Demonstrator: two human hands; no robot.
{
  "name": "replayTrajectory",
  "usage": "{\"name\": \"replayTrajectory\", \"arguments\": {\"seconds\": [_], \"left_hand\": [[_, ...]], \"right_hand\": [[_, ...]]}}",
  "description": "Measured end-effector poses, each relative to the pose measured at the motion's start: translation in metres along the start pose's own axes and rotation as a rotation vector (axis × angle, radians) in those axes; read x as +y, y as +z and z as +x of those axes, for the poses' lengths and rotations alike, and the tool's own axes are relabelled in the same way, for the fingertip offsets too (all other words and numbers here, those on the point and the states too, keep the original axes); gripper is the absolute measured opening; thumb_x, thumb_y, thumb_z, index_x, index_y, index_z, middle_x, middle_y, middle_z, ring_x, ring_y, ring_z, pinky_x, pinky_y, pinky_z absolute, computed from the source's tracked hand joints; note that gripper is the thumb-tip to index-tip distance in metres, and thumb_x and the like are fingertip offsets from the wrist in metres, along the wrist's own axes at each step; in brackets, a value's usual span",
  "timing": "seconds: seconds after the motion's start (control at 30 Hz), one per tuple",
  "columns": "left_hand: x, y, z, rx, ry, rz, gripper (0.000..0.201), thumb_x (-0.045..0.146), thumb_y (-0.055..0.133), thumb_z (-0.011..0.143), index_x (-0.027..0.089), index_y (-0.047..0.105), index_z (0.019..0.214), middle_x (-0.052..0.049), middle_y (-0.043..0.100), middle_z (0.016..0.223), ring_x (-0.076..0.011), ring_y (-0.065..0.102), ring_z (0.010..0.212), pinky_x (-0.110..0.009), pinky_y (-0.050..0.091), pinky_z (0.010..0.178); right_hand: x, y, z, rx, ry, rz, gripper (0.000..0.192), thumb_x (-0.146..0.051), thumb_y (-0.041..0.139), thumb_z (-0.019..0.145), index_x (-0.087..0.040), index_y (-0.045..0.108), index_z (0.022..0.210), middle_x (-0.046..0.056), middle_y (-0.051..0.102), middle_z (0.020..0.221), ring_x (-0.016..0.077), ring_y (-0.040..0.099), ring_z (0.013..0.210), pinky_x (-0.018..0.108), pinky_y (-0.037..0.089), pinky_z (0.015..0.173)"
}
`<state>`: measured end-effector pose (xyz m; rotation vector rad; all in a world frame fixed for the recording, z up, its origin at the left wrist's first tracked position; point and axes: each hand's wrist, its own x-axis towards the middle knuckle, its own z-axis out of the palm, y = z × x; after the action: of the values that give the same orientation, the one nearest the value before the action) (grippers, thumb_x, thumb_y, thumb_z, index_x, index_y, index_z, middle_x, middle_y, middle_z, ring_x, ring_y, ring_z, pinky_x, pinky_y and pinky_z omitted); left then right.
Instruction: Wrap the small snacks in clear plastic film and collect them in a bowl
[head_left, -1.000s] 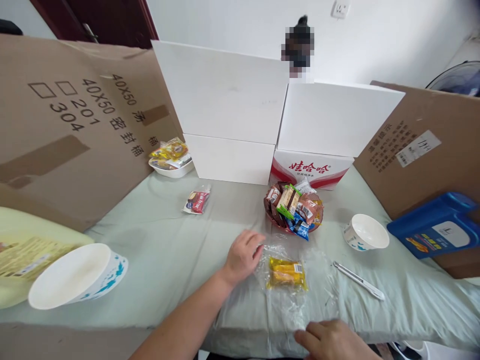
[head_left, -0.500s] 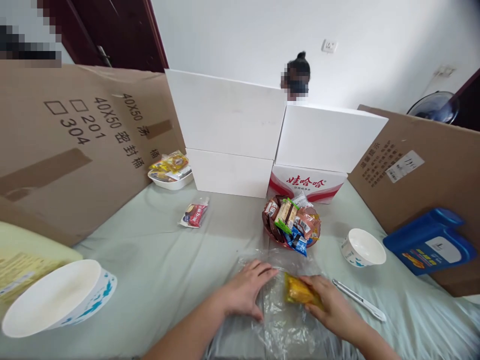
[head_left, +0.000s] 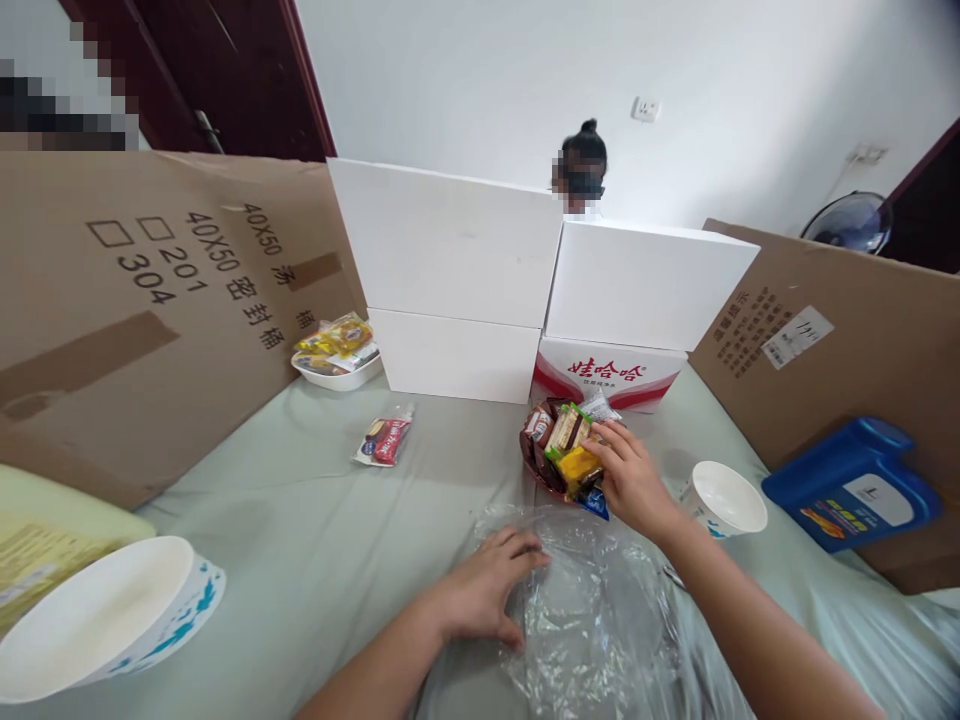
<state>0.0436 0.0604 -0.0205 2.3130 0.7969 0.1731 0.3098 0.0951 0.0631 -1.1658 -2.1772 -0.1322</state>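
Two hands, one yellow packet

"40X50", "201" and "304" are being shown on the cardboard. A glossy yellow packet is being gripped by the right hand over the snack bowl. Clear plastic is being pressed flat by the opened left hand.

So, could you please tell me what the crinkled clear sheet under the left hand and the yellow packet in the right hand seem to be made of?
The crinkled clear sheet looks like thin plastic film: transparent, glossy, with sharp creases catching light, and the green cloth shows through. The left hand presses flat on its edge. The yellow packet, held by the right hand at the snack bowl, appears to be shiny plastic or foil wrapper; which one is unclear.
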Motion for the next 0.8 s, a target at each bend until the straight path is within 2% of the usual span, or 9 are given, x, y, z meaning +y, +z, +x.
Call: {"name": "replayTrajectory", "arguments": {"seconds": [0.07,0.17,0.27,0.37,0.47,0.53,0.63,0.7,0.8], "left_hand": [[0.0,-0.001,0.0,-0.004,-0.018,0.016,0.091,0.052,0.084,0.053,0.028,0.053,0.135,-0.01,0.044,0.145,-0.0371,0.036,0.132,-0.052,0.03,0.11],[0.002,0.0,0.0,-0.029,-0.03,0.064,0.09,0.051,0.084,0.055,0.029,0.052,0.136,-0.009,0.042,0.147,-0.0375,0.032,0.136,-0.054,0.026,0.111],[0.002,0.001,0.0,-0.046,-0.026,0.124,0.09,0.051,0.083,0.056,0.032,0.049,0.137,-0.008,0.037,0.151,-0.0392,0.022,0.142,-0.06,0.017,0.113],[0.0,0.0,0.0,-0.072,-0.061,0.185,0.099,0.051,0.085,0.052,0.032,0.045,0.14,-0.009,0.027,0.157,-0.0415,0.011,0.145,-0.065,0.009,0.112],[-0.005,-0.009,-0.005,-0.079,-0.137,0.233,0.109,0.048,0.087,0.047,0.029,0.041,0.144,-0.012,0.021,0.158,-0.0413,0.008,0.145,-0.064,0.009,0.113],[-0.004,-0.018,-0.012,-0.045,-0.2,0.247,0.108,0.043,0.089,0.048,0.026,0.041,0.143,-0.013,0.022,0.158,-0.0404,0.009,0.145,-0.062,0.013,0.113],[0.006,-0.029,-0.029,0.048,-0.217,0.206,0.082,0.036,0.083,0.063,0.027,0.049,0.138,-0.012,0.033,0.154,-0.0364,0.019,0.145,-0.058,0.02,0.113],[0.018,-0.027,-0.042,0.054,-0.112,0.132,0.066,0.038,0.077,0.073,0.029,0.053,0.134,-0.008,0.044,0.148,-0.0322,0.029,0.141,-0.054,0.025,0.113],[0.034,-0.006,-0.058,0.004,0.029,0.064,0.075,0.043,0.079,0.069,0.03,0.049,0.137,-0.007,0.052,0.14,-0.0312,0.039,0.135,-0.05,0.032,0.111]], "right_hand": [[-0.008,0.007,-0.007,0.055,0.002,-0.051,0.045,-0.005,0.041,0.08,-0.019,0.059,0.118,0.013,0.055,0.131,0.0284,0.041,0.131,0.053,0.04,0.103],[-0.029,0.014,-0.044,0.099,-0.001,-0.017,0.035,-0.009,0.044,0.086,-0.02,0.06,0.115,0.011,0.063,0.111,0.024,0.055,0.11,0.044,0.048,0.092],[-0.052,0.025,-0.094,-0.149,-0.08,-0.022,0.032,-0.019,0.048,0.09,-0.024,0.059,0.12,0.007,0.067,0.108,0.0216,0.059,0.103,0.043,0.046,0.092],[-0.062,0.039,-0.139,-0.362,0.042,-0.171,0.051,-0.044,0.052,0.09,-0.025,0.049,0.137,0.011,0.054,0.137,0.0326,0.044,0.128,0.055,0.036,0.102],[-0.065,0.046,-0.168,-0.431,0.272,-0.298,0.069,-0.057,0.051,0.087,-0.023,0.038,0.146,0.012,0.035,0.152,0.0417,0.022,0.141,0.065,0.028,0.104],[-0.067,0.042,-0.178,-0.448,0.352,-0.307,0.065,-0.055,0.05,0.089,-0.024,0.04,0.145,0.01,0.033,0.154,0.0412,0.02,0.142,0.065,0.026,0.106],[-0.068,0.022,-0.188,-0.456,0.342,-0.213,0.056,-0.051,0.048,0.092,-0.024,0.048,0.14,0.01,0.037,0.152,0.0355,0.024,0.142,0.058,0.029,0.109],[-0.065,0.004,-0.194,-0.479,0.252,-0.093,0.059,-0.055,0.051,0.089,-0.022,0.048,0.139,0.012,0.039,0.15,0.0318,0.027,0.142,0.052,0.03,0.111],[-0.058,-0.015,-0.207,-0.548,0.113,0.063,0.076,-0.06,0.063,0.079,-0.021,0.044,0.142,0.013,0.04,0.149,0.0319,0.028,0.142,0.051,0.028,0.114]]}}
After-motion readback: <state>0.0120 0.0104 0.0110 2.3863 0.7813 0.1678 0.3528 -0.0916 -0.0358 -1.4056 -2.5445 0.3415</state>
